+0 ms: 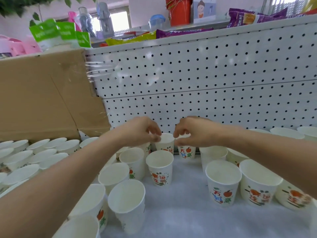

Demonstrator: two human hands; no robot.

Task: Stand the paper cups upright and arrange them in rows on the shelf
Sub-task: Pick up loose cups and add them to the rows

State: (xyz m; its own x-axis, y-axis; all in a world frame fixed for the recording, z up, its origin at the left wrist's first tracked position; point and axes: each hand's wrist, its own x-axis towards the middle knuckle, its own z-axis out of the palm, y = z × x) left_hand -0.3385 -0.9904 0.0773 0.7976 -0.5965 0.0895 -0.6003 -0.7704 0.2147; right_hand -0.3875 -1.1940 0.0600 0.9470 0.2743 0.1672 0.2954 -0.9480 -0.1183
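Note:
Several white paper cups with orange fruit prints stand upright on the white shelf. At the back, against the pegboard, my left hand pinches the rim of one upright cup. Beside it, my right hand pinches the rim of the neighbouring cup. The two cups stand side by side, nearly touching. In front of them stands another upright cup. More upright cups crowd the left and the right. My forearms hide some cups behind them.
A white pegboard wall closes the shelf's back. A taped cardboard box stands at the back left behind rows of cups. Snack bags, bottles and an orange bucket sit on the upper level. A bare strip of shelf runs down the middle.

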